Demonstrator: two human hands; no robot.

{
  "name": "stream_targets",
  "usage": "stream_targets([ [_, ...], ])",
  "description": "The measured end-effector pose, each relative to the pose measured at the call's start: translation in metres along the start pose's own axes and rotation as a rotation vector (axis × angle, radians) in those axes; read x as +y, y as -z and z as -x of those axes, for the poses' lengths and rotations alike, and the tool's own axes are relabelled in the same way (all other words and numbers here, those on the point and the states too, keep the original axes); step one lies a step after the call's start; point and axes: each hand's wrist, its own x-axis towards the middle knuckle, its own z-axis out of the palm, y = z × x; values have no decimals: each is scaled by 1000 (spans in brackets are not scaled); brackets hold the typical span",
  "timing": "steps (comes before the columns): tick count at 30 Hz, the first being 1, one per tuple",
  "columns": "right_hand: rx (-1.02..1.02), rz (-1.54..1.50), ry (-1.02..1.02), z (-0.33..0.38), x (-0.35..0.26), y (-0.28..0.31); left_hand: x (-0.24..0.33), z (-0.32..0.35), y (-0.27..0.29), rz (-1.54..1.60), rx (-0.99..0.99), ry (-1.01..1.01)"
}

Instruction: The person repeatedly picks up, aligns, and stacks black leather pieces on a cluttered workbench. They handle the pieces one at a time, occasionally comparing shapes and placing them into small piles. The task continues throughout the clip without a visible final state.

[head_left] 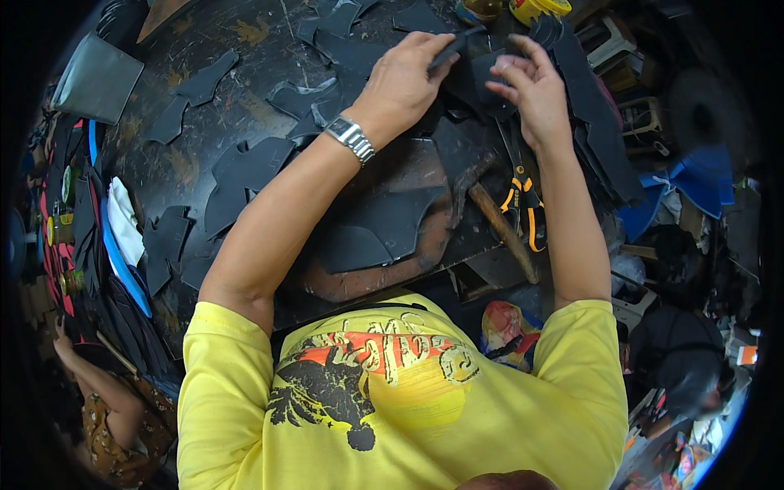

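A yellow shirt (408,408) with a printed front fills the near edge, and both bare forearms are stretched away from it over a dark, stained table (204,49). Just past the shirt, a large black cut piece (380,229) is laid on a round brown board (371,282). To the right of it, a wooden-handled hammer (502,229) and orange-handled pliers (523,204) are seen lying side by side under the right forearm. More black cut shapes (245,175) are scattered across the table to the left. A metal watch (351,139) is worn on the left wrist.

Farther out, the left hand (400,82) is closed around a thin dark tool (453,47), which is pinched between thumb and forefinger, its tip pointing right. The right hand (535,86) is raised beside it, fingers curled and pinching the top edge of a black leather piece (490,77). That piece is held between the two hands, just above the table at its far side, touching the fingers of both. Beyond the hands, yellow tins (535,8) are partly seen.
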Motion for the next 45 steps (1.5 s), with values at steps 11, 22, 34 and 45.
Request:
stream_targets([
  [11, -63, 226, -128, 2, 19, -3, -12, 9, 7, 842, 15, 489],
  [22, -62, 10, -122, -16, 26, -20, -10, 23, 3, 967, 72, 578],
  [34, -78, -177, -100, -12, 26, -15, -21, 20, 8, 1073, 135, 552],
  [45, -55, -215, -77, -17, 33, -11, -21, 20, 10, 1114, 210, 511],
])
